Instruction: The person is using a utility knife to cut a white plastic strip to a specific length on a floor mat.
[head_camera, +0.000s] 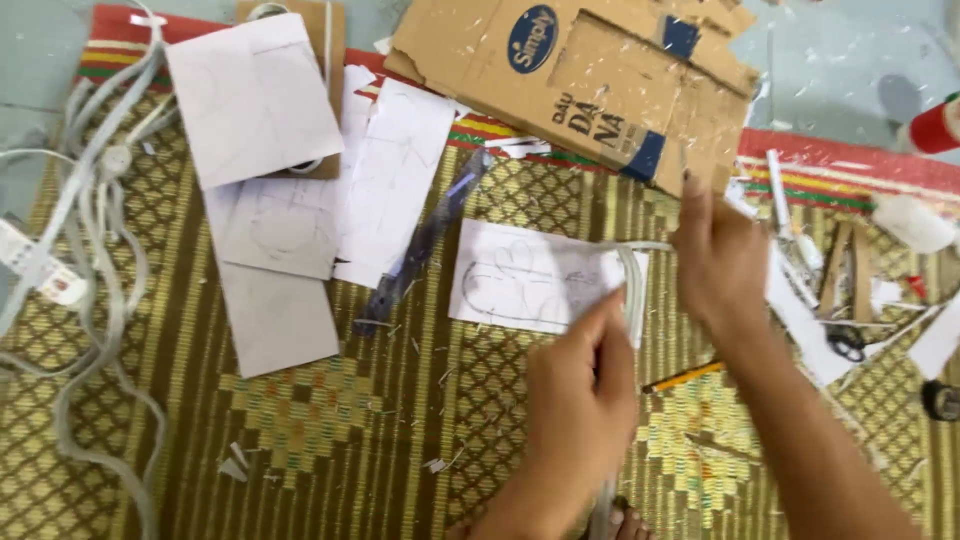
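My left hand (580, 400) is closed on a long white strip (632, 290) that bends over near the top and runs down under my palm toward my foot. The strip's upper end lies pinched in my right hand (720, 262), just right of the bend. Both hands hover over a white paper with pencil-drawn outlines (520, 280) lying on the woven yellow-green mat (330, 430). A yellow pencil (685, 377) lies on the mat under my right forearm.
A torn cardboard sheet (600, 70) lies at the top centre. Several white and grey paper sheets (270, 160) and a dark transparent ruler (420, 250) lie left of it. White cables (90, 230) trail along the left edge. Scissors (846, 342), paper scraps and a red-and-white tube (935, 125) are at the right.
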